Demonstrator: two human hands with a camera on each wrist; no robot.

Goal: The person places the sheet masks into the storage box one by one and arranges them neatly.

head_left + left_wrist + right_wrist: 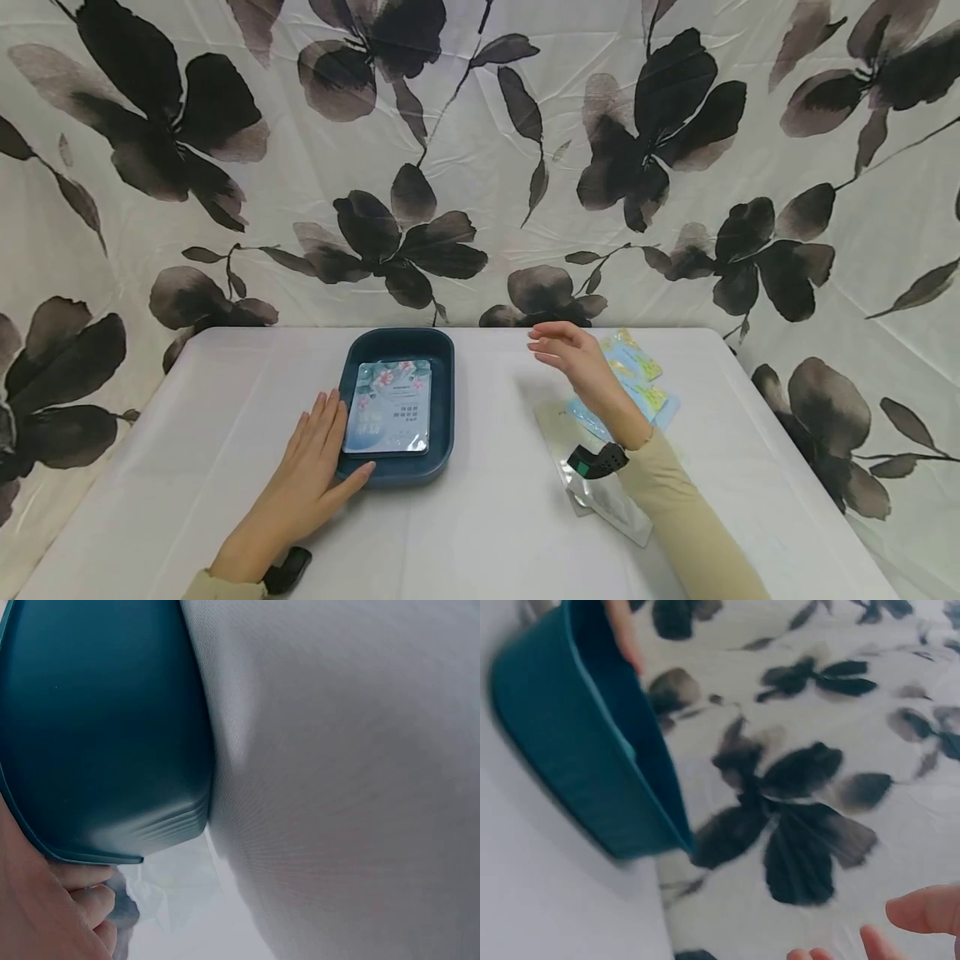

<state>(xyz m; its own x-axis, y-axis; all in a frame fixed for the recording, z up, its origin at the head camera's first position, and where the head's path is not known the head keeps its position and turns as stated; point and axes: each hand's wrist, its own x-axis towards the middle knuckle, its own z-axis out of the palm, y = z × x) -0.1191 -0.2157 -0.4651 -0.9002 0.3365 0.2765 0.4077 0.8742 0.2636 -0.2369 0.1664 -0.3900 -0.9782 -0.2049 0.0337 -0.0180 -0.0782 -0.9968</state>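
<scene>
Presumably, the blue tray (420,477) left of centre, a floral packet (391,408) inside, is being filled, the next move likely calling for a pinch on the loose packets (636,362) right of centre, while the right hand (581,367) is hovering nearby, empty and relaxed, and the flat left hand (306,479) is touching the tray.

The blue tray (408,477) I touch looks like smooth plastic with a soft sheen, and the flowered packet (392,408) in it wears a glossy film. The silvery packet (621,507) shines like metal foil, while my right sleeve (690,517) is matt cloth, the tablecloth (480,537) finely textured fabric and the backdrop (480,125) creased cloth.
</scene>
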